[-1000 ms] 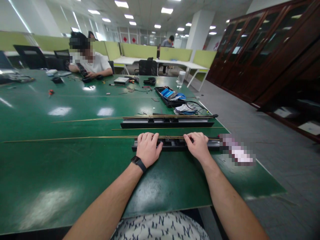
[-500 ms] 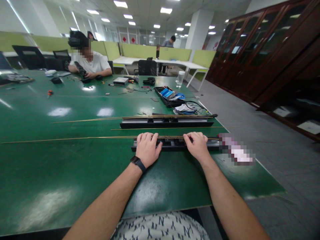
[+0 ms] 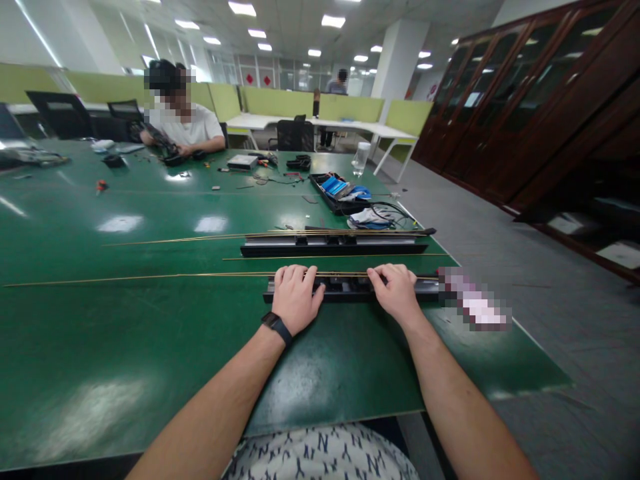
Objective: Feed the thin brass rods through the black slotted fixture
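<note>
A long black and silver rail (image 3: 345, 291) lies crosswise in front of me on the green table. Thin gold-coloured rods (image 3: 220, 274) run along its far edge and reach far out to the left. My left hand (image 3: 295, 293) lies over the rail's left part, fingers bent across the far edge and thumb on the near side. Farther right, my right hand (image 3: 395, 290) is curled over the same rail, thumb and index finger close to the rods. The fingertips of both hands are partly hidden behind the rail.
Behind lies a second rail (image 3: 335, 250) with more rods on top; a single rod (image 3: 280, 258) rests between. A black tray (image 3: 323, 197) holds blue items. A blurred pinkish object (image 3: 475, 303) is at the right. A co-worker (image 3: 187, 123) handles a dark device across the table.
My hands and the rail have stayed put. Across the table, the co-worker's head and the dark device have shifted slightly. The person at the back has turned.
</note>
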`<control>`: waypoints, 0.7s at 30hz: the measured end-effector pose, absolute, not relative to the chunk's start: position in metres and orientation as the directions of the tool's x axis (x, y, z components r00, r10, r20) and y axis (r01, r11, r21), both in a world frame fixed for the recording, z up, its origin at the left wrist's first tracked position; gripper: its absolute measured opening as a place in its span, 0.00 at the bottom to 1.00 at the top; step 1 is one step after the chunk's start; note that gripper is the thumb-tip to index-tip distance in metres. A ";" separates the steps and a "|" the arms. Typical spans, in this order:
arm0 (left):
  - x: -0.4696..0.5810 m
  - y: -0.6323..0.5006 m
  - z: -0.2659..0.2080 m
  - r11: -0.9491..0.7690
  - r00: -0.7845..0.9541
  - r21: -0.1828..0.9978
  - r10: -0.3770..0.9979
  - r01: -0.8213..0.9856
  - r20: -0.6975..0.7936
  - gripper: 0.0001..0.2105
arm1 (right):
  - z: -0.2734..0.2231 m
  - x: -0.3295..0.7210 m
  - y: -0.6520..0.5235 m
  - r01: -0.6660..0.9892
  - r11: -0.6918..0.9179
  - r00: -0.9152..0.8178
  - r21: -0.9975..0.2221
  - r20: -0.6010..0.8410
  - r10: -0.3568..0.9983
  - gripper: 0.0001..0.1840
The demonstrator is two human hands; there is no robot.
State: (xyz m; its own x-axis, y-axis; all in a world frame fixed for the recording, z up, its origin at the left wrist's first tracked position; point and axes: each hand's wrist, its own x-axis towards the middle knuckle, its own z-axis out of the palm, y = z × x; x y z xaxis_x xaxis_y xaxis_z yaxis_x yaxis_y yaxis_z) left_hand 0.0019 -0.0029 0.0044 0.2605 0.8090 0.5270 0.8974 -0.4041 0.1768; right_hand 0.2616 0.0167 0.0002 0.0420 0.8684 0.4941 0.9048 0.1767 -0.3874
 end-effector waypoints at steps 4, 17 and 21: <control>0.002 -0.003 0.004 -0.407 0.262 0.179 0.809 0.896 0.527 0.17 | 0.001 0.262 0.016 0.910 0.170 0.044 -0.379 0.495 0.868 0.18; 0.002 -0.003 0.004 -0.406 0.257 0.182 0.806 0.896 0.533 0.17 | 0.003 0.261 0.015 0.895 0.181 0.046 -0.408 0.488 0.871 0.17; 0.002 -0.003 0.003 -0.408 0.259 0.185 0.808 0.894 0.530 0.17 | 0.002 0.261 0.016 0.901 0.179 0.049 -0.394 0.504 0.863 0.17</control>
